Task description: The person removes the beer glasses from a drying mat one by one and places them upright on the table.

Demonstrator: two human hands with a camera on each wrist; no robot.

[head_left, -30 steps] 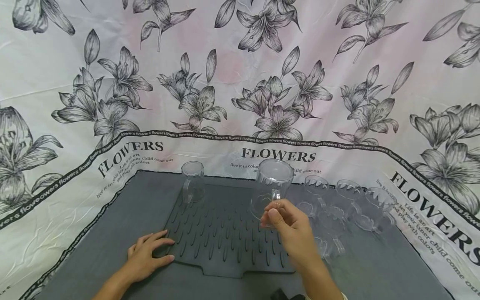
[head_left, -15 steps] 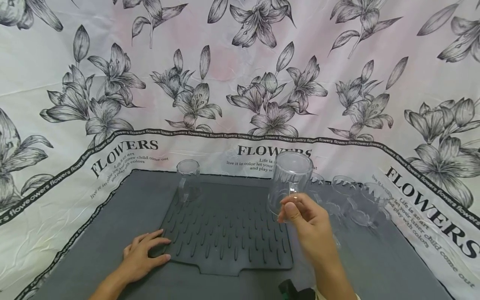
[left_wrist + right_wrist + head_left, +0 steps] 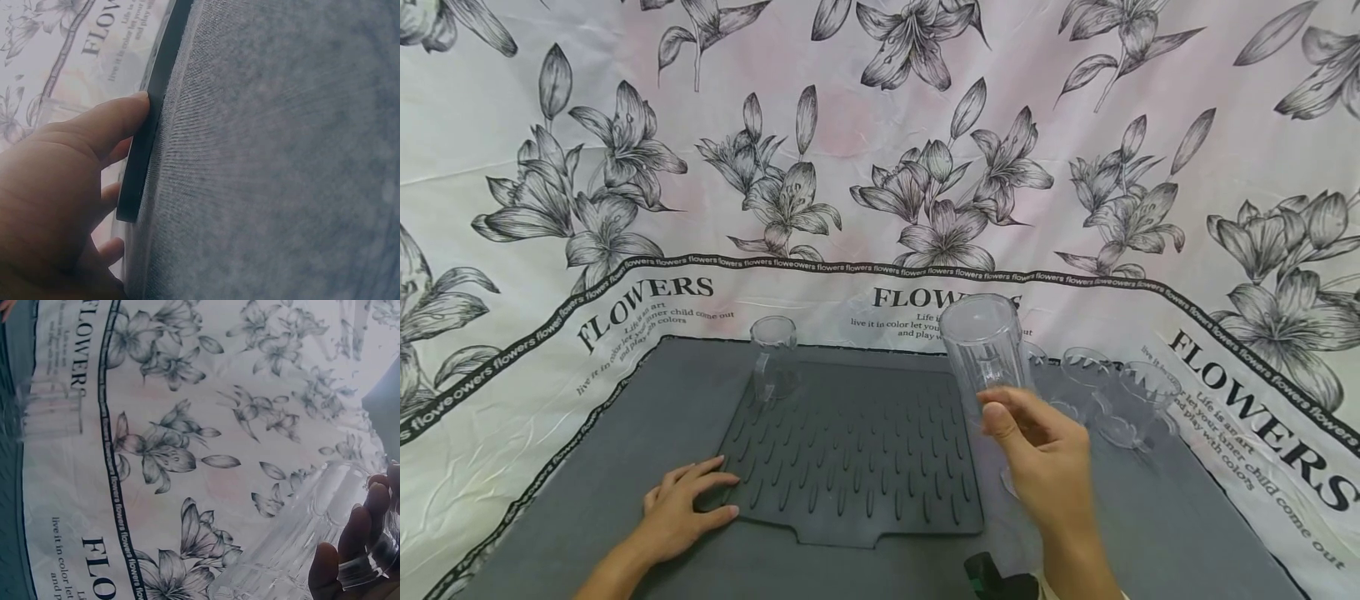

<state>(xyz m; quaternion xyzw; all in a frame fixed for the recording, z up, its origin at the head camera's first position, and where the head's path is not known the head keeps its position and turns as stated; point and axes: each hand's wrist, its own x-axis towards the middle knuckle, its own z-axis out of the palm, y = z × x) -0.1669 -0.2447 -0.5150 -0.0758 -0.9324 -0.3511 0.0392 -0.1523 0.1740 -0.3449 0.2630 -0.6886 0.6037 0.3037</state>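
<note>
My right hand (image 3: 1037, 450) holds a clear glass mug (image 3: 981, 342) by its handle, raised and slightly tilted above the right edge of a dark ridged drying mat (image 3: 850, 467). In the right wrist view my curled fingers lie round the handle of the mug (image 3: 300, 531). My left hand (image 3: 681, 512) rests at the mat's left front edge, fingers spread. The left wrist view shows the thumb of my left hand (image 3: 75, 169) touching the mat's side (image 3: 140, 156). Another clear glass mug (image 3: 773, 358) stands on the mat's back left corner.
On the right of the grey table (image 3: 1187, 525) stand several clear glass mugs (image 3: 1138, 408), partly hidden by my right hand. A flower-printed cloth (image 3: 820, 208) hangs behind and beside the table. A black object (image 3: 1000, 579) shows beside my right wrist.
My right hand has carried the mug rightward and a little up, from over the mat to its right edge, and the mug leans more now. My left hand stays on the mat's edge.
</note>
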